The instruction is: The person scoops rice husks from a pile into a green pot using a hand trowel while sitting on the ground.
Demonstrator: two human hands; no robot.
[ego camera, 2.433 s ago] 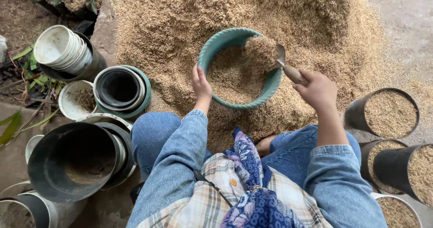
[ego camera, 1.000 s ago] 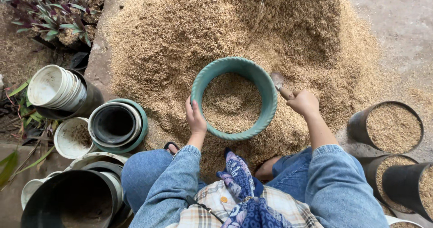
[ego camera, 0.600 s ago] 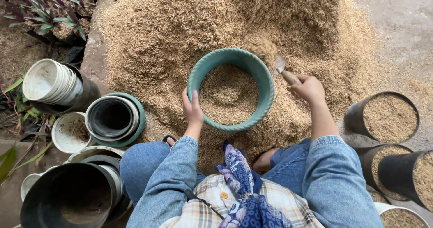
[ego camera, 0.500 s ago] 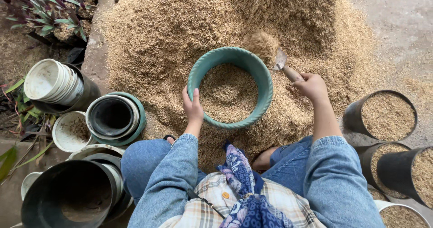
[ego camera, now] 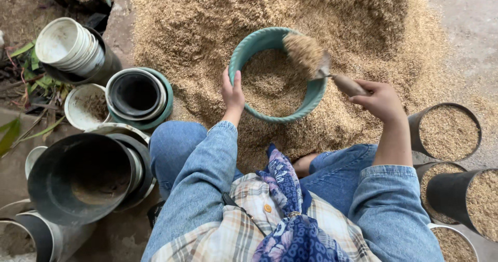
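Now, status:

Change: trowel (ego camera: 332,75) was down at the heap beside the pot half a second ago; it is up now, blade heaped with husk and tipped over the rim at about 1 o'clock. A scoop has been picked up and stands over the mouth of the pot, its load on the blade, not yet in.

Pot: green pot (ego camera: 278,75) sits bedded in the husk heap (ego camera: 218,23), roughly half full, in the same spot as before.

Right hand: right hand (ego camera: 381,98) closed round the trowel's wooden handle at 3 o'clock of the pot, wrist cocked inward, forearm running back to 5 o'clock. Blade points toward 10 o'clock, over the fill.

Left hand: left hand (ego camera: 232,92) on the pot rim at 8 o'clock, fingers up and over the lip, thumb outside (a steadying hold, same as in the earlier frames). Forearm comes straight up from 6 o'clock.

Left side: nested stacks of empty pots (ego camera: 136,93) at 9 o'clock of the green pot, white stack (ego camera: 65,41) further out at 10 o'clock, large black pot (ego camera: 83,176) at 7 o'clock.

Right side: filled black pots (ego camera: 448,132) at 4 o'clock, husk up to the rim, well apart from the trowel.
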